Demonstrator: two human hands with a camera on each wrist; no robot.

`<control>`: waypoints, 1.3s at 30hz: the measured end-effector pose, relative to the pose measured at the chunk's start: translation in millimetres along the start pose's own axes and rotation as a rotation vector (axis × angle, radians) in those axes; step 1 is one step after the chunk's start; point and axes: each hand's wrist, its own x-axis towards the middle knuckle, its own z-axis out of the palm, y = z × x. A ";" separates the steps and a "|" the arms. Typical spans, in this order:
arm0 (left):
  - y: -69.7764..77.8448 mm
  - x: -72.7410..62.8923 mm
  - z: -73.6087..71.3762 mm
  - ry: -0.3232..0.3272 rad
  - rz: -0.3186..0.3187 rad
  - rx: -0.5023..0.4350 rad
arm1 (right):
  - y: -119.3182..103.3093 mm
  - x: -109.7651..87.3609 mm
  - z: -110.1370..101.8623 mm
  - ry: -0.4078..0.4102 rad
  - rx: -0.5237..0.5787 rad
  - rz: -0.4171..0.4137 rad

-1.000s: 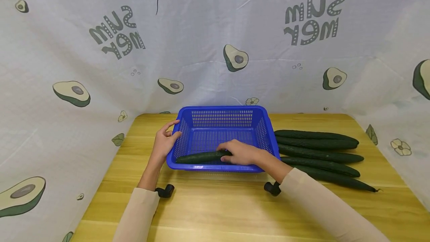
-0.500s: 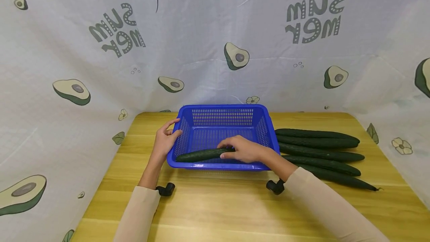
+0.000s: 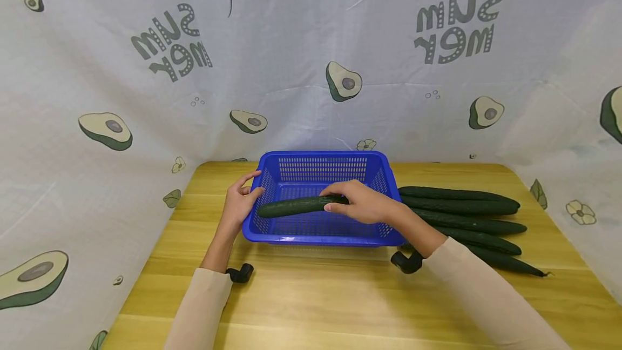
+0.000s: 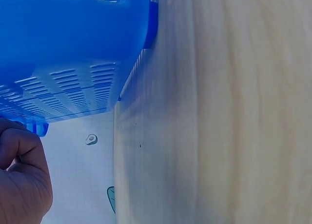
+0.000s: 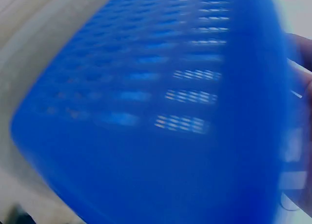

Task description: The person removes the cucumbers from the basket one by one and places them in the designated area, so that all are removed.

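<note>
A blue plastic basket (image 3: 320, 240) with slotted walls stands on the table. My left hand (image 3: 238, 205) grips its left rim, thumb on the inner side; the left wrist view shows that hand's curled fingers (image 4: 22, 146) by the rim. Over the basket, my right hand (image 3: 365, 203) holds a dark green cucumber (image 3: 291, 207) near its right end, which the fingers cover. The cucumber lies crosswise, its left end close to the basket's left wall. In the right wrist view the basket's outer wall (image 5: 146, 170) is blurred, with only a sliver of hand at the edge.
Several more cucumbers (image 3: 466, 222) lie side by side on the wooden table (image 3: 311, 301), right of the basket, partly behind my right forearm. A white curtain (image 3: 291, 53) with printed avocados hangs behind and around the table.
My right hand has lifted the cucumber from beside the basket's near wall, up and farther back over the middle. My left hand has stayed on the rim.
</note>
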 end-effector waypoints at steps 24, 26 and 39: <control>-28.1 15.9 -1.6 0.036 0.028 0.052 | 23.5 -92.3 -41.8 0.207 -0.095 0.082; -27.5 15.3 -1.3 0.036 0.033 0.043 | 26.8 -102.4 -44.1 0.223 -0.111 0.097; -26.7 14.7 -2.0 0.031 0.029 0.030 | 40.5 -162.5 -50.2 0.297 -0.125 0.205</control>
